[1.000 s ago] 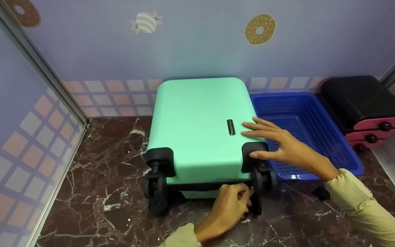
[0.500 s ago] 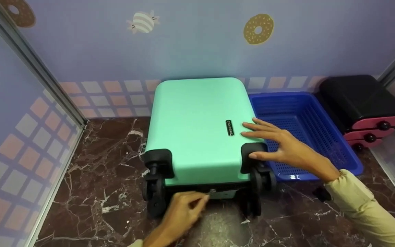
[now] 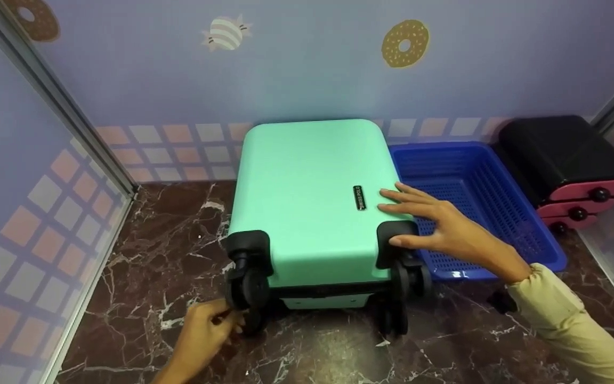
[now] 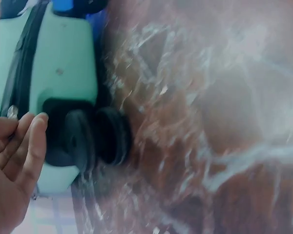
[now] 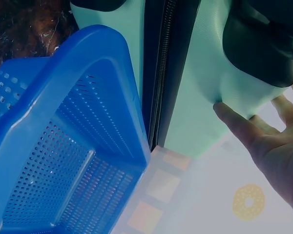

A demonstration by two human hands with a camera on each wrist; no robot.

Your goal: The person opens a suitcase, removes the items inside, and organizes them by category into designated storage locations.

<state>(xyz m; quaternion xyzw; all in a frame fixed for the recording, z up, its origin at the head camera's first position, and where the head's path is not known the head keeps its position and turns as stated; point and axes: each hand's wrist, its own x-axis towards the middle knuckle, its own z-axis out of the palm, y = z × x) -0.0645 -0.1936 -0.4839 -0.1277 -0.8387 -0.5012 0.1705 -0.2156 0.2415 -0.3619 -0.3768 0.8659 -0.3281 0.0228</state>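
1. Left hand (image 3: pixel 200 333): fingers curled in, thumb and fingertips nearly meeting; it appears to pinch a small metal zip pull (image 4: pixel 12 112), though the contact is partly hidden; it lies just beside the black plastic twin wheels (image 3: pixel 256 288) at the left corner.
2. Right hand (image 3: pixel 440 229): fingers spread and almost straight, grasping nothing; fingertips rest on the shell, thumb on the black plastic corner guard (image 3: pixel 389 230).
3. Mint-green hard-shell suitcase (image 3: pixel 312 202): lies flat on the dark brown marbled surface (image 3: pixel 174 282), wheel end towards the person; a black zip seam (image 3: pixel 317 290) runs along that end.
4. Change: within the last second the left hand has crossed from the right wheels to the left ones; the right hand and suitcase have kept their places; judged from this, the pull has been drawn along the wheel end while the right hand steadies the shell; whether this fastens or frees the zip cannot be told.
5. Surroundings: blue perforated plastic basket (image 3: pixel 533 221), just right of the suitcase; beyond it, a black box with pink drawers (image 3: pixel 568 152).
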